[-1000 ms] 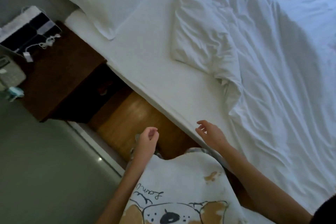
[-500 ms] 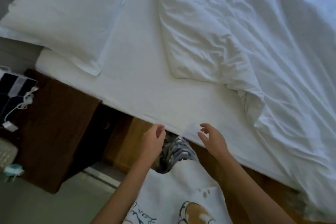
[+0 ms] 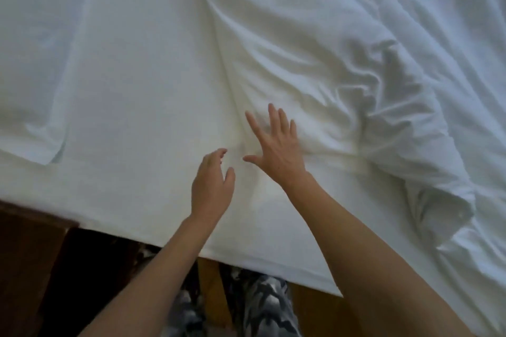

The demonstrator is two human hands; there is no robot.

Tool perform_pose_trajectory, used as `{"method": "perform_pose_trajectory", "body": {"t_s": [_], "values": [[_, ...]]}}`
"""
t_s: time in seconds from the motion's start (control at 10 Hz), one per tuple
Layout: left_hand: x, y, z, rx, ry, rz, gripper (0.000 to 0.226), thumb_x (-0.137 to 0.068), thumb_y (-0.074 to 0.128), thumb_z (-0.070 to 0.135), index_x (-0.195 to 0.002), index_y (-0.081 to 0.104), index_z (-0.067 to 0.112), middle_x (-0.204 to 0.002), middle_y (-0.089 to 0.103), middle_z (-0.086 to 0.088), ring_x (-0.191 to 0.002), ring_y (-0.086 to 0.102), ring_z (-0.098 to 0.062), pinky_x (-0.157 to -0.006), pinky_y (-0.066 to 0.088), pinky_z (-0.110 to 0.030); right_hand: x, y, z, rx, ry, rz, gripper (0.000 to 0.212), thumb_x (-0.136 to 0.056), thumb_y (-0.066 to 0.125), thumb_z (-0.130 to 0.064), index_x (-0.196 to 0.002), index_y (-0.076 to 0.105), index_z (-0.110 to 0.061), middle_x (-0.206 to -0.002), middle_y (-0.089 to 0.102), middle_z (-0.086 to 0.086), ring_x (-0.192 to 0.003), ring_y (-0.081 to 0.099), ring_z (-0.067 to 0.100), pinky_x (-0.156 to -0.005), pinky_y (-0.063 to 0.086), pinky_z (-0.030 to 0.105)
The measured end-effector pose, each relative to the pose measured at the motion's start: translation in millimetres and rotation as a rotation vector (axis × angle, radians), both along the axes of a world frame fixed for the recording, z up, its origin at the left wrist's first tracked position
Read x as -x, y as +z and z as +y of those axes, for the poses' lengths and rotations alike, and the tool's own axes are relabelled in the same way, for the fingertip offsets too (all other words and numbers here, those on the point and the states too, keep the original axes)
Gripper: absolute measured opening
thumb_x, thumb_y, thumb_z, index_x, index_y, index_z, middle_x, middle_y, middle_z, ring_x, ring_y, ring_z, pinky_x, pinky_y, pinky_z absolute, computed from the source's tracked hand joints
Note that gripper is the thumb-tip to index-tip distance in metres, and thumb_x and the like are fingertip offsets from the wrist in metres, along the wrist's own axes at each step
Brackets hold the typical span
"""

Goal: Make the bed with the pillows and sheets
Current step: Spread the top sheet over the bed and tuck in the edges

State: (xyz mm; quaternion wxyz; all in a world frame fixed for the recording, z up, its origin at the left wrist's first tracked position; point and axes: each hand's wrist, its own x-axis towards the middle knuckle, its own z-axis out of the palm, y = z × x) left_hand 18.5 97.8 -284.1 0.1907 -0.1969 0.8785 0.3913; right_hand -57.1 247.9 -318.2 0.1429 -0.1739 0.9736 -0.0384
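Bedsheet (image 3: 142,96) under rumpled white duvet (image 3: 342,68)

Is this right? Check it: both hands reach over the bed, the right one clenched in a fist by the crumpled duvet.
Wrong on the fist: the head view shows the right hand with fingers spread straight, by the crumpled duvet. The left hand reaches over the bed too.

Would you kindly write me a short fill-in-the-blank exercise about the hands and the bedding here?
1. The crumpled duvet lies to the ____ of the flat sheet.
2. The right hand has straight, spread fingers; the left hand has them loosely ____.
3. Both hands hold ____.
4. The pillow is ____ in colour.
Missing words: right, curled, nothing, white.
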Motion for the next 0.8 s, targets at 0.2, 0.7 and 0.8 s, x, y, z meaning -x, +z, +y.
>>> {"method": "perform_pose_trajectory", "body": {"t_s": [0.2, 0.7, 0.8], "values": [[70.4, -90.1, -23.3, -0.139, 0.155, 0.099, 0.040, -0.100, 0.046, 0.031, -0.138, 0.041, 0.019, -0.122, 0.057, 0.003, -0.101, 0.058, -0.012, -0.089, 0.046, -0.033, 50.2, -95.5, -6.1, -0.019, -0.235, 0.332, 0.082, -0.066, 0.074, -0.007, -0.140, 0.039, -0.007, -0.115, 0.056, 0.021, -0.089, 0.057, 0.037, -0.078, 0.049, 0.041], [121.3, -27.5, -157.6, -1.093, 0.461, -0.165, 0.054, -0.100, 0.026, 0.057, -0.134, 0.054, 0.026, -0.128, 0.064, 0.004, -0.121, 0.058, -0.012, -0.107, 0.041, -0.039, 24.2, -7.9, -174.1, 0.550, -1.457, 0.845, 0.045, -0.090, 0.053, -0.020, -0.129, 0.053, 0.003, -0.120, 0.061, 0.007, -0.108, 0.056, -0.004, -0.095, 0.043, 0.016], [116.1, -11.8, -176.2, -1.065, 0.292, -0.275, 0.050, -0.091, 0.041, 0.065, -0.127, 0.056, 0.034, -0.124, 0.065, 0.016, -0.116, 0.059, -0.002, -0.099, 0.044, -0.029, -29.9, -10.9, -179.4, 0.136, -1.887, 0.597, 0.033, -0.064, 0.034, 0.005, -0.078, 0.048, 0.032, -0.092, 0.044, 0.059, -0.113, 0.046, 0.032, -0.100, 0.027, 0.006]]}}
